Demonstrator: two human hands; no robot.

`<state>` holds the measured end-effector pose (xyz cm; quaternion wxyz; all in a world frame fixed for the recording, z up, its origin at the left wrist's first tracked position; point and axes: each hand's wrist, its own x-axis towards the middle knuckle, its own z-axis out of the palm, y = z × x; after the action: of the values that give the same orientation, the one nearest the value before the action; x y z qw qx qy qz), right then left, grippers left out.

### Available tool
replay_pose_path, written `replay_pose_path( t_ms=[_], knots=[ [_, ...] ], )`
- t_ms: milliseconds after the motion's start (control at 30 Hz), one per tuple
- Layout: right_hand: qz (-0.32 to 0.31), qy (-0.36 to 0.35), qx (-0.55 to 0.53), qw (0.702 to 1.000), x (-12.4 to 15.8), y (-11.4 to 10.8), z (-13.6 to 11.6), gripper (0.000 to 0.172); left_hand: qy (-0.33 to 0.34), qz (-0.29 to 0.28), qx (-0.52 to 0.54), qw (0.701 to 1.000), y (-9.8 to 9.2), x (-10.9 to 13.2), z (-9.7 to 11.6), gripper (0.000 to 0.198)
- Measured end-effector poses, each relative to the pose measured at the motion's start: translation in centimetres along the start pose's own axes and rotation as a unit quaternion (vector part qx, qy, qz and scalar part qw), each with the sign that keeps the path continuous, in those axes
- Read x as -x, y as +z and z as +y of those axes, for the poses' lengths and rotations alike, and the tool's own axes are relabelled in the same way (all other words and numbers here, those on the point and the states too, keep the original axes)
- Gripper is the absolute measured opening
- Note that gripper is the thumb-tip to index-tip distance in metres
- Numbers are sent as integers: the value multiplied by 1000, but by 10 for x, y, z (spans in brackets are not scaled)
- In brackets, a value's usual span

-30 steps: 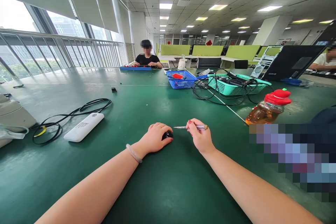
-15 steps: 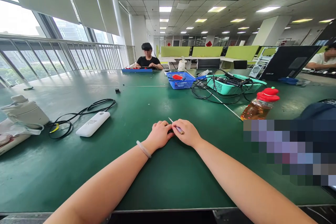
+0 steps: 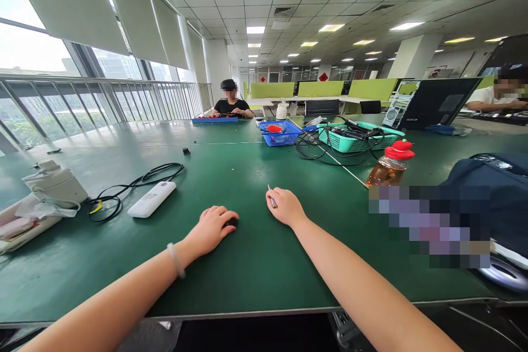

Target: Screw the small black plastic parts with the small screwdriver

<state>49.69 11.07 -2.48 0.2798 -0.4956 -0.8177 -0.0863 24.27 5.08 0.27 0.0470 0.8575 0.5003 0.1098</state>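
My left hand (image 3: 212, 229) rests low over the green table, its fingers curled round a small black rounded thing that looks like a computer mouse (image 3: 232, 222). Most of that mouse is hidden under the palm and fingers. To the right and a little farther off, my right hand (image 3: 286, 207) is closed on a slim screwdriver (image 3: 273, 202). Its thin metal tip points away from me, and the end of its handle sticks out by the thumb. The two hands are apart, with bare green tabletop between them.
A white power bank (image 3: 152, 199) and black cable (image 3: 138, 181) lie left. Ahead stand a blue basket (image 3: 280, 137) and a green basket (image 3: 350, 144) of cables. A red-capped bottle (image 3: 390, 168) and dark cloth (image 3: 487, 198) are right. A person (image 3: 231, 104) sits opposite.
My hands, together half a second ago, have separated. The left moved left and nearer me with the black mouse; the right stays near its place, holding the screwdriver. The view has tilted up slightly.
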Motion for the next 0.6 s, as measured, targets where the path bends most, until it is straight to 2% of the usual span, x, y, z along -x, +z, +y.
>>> replay_pose_path(
  t_ms=[200, 333, 433, 600],
  knots=[
    [-20, 22, -1, 1000, 2, 0, 0, 16, -111, 15, -15, 994, -28, 77, -79, 34],
    [-27, 27, 1, 999, 1, 0, -1, 15, -189, 14, -41, 981, -46, 108, -122, 39],
    [-31, 38, 4, 999, 1, 0, -1, 14, -235, 25, -59, 970, -61, 114, -132, 38],
    [-35, 48, 8, 998, 3, -1, -1, 15, -328, 97, -55, 938, -85, 117, -122, 48]
  ],
)
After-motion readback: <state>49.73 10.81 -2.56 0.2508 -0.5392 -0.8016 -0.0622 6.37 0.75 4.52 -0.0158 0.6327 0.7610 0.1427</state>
